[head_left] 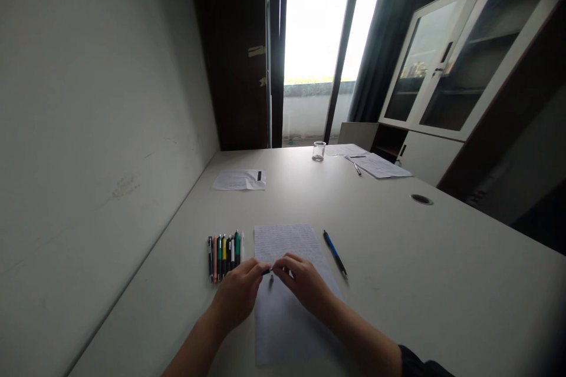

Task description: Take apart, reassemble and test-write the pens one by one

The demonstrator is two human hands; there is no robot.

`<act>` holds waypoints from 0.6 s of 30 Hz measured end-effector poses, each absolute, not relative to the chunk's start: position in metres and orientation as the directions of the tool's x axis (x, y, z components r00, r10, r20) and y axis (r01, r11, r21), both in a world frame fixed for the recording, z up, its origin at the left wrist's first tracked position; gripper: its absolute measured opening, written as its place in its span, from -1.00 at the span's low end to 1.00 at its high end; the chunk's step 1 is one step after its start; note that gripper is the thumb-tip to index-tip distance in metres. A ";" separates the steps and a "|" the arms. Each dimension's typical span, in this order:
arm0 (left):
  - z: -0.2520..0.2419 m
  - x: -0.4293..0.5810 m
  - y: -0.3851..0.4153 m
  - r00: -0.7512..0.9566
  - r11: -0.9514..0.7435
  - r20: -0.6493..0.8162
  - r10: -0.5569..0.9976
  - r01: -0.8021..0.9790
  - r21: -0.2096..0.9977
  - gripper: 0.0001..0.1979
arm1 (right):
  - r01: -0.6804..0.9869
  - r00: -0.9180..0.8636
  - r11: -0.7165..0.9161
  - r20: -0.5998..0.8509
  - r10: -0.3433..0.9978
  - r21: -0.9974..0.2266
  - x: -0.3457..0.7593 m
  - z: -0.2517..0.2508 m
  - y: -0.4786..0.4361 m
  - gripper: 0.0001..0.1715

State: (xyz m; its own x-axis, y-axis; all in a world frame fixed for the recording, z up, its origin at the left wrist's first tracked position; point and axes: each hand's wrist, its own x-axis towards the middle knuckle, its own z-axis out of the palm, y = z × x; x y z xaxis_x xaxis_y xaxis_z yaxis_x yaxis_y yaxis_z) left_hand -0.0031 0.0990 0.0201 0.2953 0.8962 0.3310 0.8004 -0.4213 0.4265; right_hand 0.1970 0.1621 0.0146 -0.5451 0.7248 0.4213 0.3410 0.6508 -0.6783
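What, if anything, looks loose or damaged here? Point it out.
A small dark piece appears to lie loose on the paper, between the left hand and right hand, apart from the row of pens. On the left wall, a smudge mars the pale surface. Nothing looks spilled.

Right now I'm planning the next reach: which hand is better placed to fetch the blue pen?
Probably the right hand: the blue pen lies right of the paper, on that hand's side. The left hand is farther off, near the row of pens.

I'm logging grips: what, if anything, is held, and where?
Left hand: a dark pen-like piece, gripped behind its protruding end. Right hand: at that end, hold unclear.
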 end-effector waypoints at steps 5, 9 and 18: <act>0.018 -0.003 0.100 0.301 -0.434 0.346 0.889 0.796 0.423 -0.61 | 0.346 -0.539 0.650 0.424 0.728 -0.676 0.199 0.015 0.163 -0.82; 0.016 -0.004 0.101 0.298 -0.427 0.340 0.892 0.803 0.417 -0.59 | 0.353 -0.535 0.654 0.429 0.728 -0.668 0.200 0.016 0.165 -0.84; 0.015 -0.001 0.100 0.281 -0.422 0.360 0.890 0.805 0.417 -0.57 | 0.364 -0.525 0.657 0.438 0.730 -0.660 0.201 0.018 0.163 -0.84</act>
